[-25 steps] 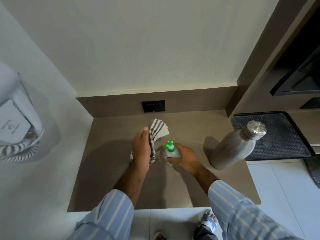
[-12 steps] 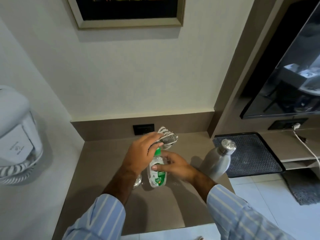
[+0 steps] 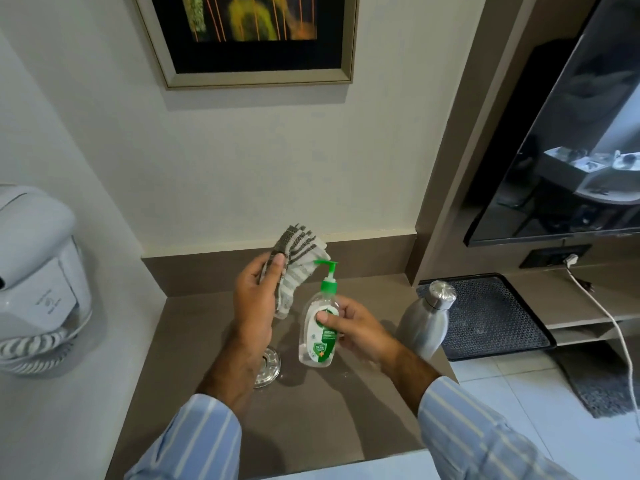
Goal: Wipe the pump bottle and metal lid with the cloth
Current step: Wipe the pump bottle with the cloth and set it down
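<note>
A clear pump bottle (image 3: 318, 336) with a green pump and a green label is held upright just above the brown counter (image 3: 311, 417) by my right hand (image 3: 349, 327). My left hand (image 3: 254, 306) grips a grey and white striped cloth (image 3: 294, 268), raised to the left of the pump and apart from the bottle. A round metal lid (image 3: 268, 367) lies flat on the counter, partly hidden under my left wrist.
A steel flask (image 3: 427, 320) stands at the counter's right edge. A black perforated tray (image 3: 491, 317) lies on the lower shelf beyond it. A white wall hair dryer (image 3: 34, 282) sits at the left. A TV (image 3: 571, 133) and a white cable (image 3: 602, 306) are at the right.
The view has tilted up. My left hand pulled the cloth off the pump head and moved left. The bottle is more upright in my right hand.
</note>
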`<state>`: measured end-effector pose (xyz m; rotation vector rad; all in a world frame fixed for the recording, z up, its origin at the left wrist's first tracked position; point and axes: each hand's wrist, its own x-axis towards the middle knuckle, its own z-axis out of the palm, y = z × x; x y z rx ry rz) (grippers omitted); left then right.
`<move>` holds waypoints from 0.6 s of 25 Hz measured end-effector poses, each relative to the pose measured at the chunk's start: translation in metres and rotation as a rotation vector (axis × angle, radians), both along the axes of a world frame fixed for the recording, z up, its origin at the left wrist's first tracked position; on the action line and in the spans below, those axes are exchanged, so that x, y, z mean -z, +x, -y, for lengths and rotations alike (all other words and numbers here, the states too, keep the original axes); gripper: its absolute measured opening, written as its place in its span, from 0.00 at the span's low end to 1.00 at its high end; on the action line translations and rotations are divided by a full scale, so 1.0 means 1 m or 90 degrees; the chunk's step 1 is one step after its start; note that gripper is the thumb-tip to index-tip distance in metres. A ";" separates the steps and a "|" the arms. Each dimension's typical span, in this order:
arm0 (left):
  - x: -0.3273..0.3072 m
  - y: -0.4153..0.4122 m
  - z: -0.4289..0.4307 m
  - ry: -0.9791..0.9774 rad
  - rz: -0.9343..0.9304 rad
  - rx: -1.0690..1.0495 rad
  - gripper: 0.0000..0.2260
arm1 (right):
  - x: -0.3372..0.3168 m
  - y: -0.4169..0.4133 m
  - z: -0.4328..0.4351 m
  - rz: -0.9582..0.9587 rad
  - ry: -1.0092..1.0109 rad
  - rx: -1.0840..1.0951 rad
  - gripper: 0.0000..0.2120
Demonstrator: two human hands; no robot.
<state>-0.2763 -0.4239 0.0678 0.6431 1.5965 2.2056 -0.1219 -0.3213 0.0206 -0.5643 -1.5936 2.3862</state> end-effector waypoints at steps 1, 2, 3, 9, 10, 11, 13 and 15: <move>-0.002 -0.002 0.000 -0.020 -0.039 -0.022 0.06 | -0.002 0.003 -0.002 0.000 0.027 -0.016 0.13; -0.005 -0.005 -0.001 -0.053 -0.089 -0.027 0.06 | -0.003 0.004 -0.003 -0.002 0.054 -0.035 0.13; -0.009 -0.005 -0.003 -0.091 -0.147 0.002 0.07 | -0.003 0.004 -0.003 -0.004 0.074 -0.046 0.12; -0.011 0.003 0.004 -0.132 -0.384 -0.073 0.12 | -0.012 0.002 -0.010 -0.024 0.036 0.149 0.08; -0.008 0.005 0.007 -0.115 -0.262 -0.143 0.11 | -0.014 0.003 -0.014 -0.028 0.019 0.182 0.07; -0.005 0.011 0.007 -0.096 -0.124 -0.172 0.09 | -0.016 0.003 -0.015 -0.032 0.010 0.196 0.08; 0.001 0.029 -0.002 -0.079 0.064 -0.124 0.06 | -0.020 0.000 -0.007 -0.047 0.008 0.178 0.09; 0.003 0.048 -0.014 -0.112 0.097 -0.029 0.09 | -0.021 -0.005 0.007 -0.056 0.033 0.139 0.11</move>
